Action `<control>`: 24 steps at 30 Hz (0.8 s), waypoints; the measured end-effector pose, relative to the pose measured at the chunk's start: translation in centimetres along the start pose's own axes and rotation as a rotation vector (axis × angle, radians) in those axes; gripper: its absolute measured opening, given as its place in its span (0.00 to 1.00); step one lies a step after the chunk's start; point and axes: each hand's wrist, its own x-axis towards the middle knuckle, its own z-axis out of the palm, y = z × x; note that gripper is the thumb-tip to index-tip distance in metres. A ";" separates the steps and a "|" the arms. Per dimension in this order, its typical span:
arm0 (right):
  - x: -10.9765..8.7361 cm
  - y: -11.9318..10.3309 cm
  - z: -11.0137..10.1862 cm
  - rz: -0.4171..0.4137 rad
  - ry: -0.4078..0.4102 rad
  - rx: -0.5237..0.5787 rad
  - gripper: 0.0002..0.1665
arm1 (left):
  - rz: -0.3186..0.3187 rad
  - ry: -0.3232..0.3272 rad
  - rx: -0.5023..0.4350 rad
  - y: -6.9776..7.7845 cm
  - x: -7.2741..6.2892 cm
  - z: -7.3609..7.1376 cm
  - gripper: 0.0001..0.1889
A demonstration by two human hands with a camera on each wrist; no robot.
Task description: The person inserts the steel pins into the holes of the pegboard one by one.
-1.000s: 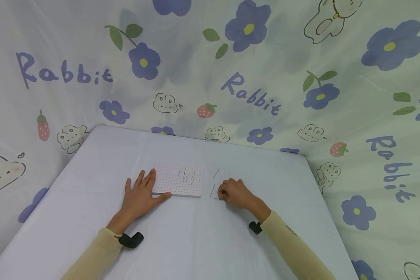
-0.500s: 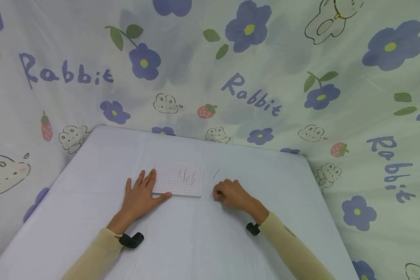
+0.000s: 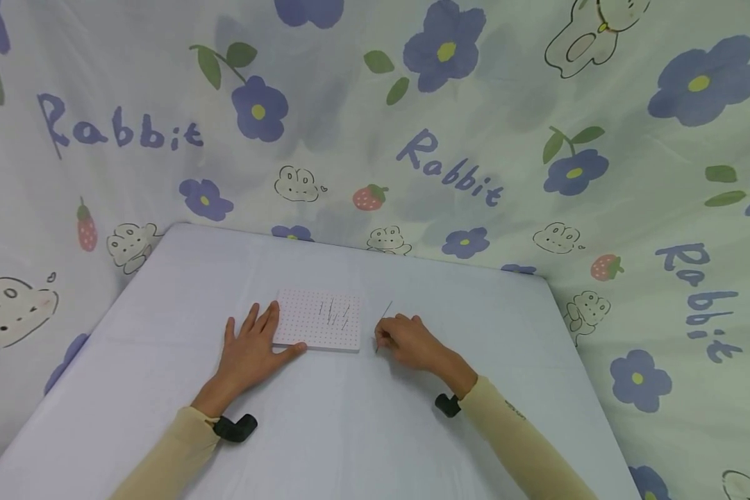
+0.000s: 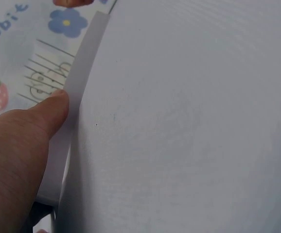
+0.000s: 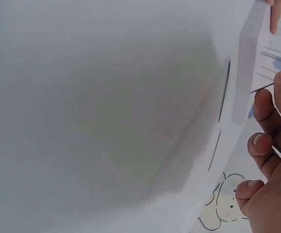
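Observation:
A white board (image 3: 300, 316) with a grid of small holes lies mid-table, several thin dark needles (image 3: 331, 311) standing in its right half. My left hand (image 3: 248, 357) rests spread at its left side, thumb along the near edge; in the left wrist view the thumb (image 4: 58, 104) presses the board's edge (image 4: 84, 63). Right of the board, my right hand (image 3: 409, 344) is low over the table. The right wrist view shows its thumb and index finger pinching a thin dark needle (image 5: 262, 88), other fingers loosely curled. Two loose needles lie nearby, one (image 5: 224, 92) beside the board, another (image 5: 215, 150) farther off.
A white cloth covers the table (image 3: 325, 423). Behind it hangs a curtain (image 3: 337, 125) printed with flowers, rabbits and strawberries. Black wrist cameras are strapped to both forearms, the left one (image 3: 236, 428) and the right one (image 3: 448, 405).
My right hand has shifted slightly left toward the board, over one loose needle. The needle that lay at its fingertips is no longer seen on the table. The left hand and board stay put.

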 end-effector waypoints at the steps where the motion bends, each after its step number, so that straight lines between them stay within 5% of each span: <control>1: 0.1 0.0 -0.1 -0.004 0.008 0.004 0.07 | -0.001 -0.001 0.000 0.0 0.0 0.0 0.60; 24: 6.0 -0.4 -2.5 -0.018 0.197 0.150 0.05 | 0.004 -0.011 -0.002 -0.2 0.2 0.2 0.60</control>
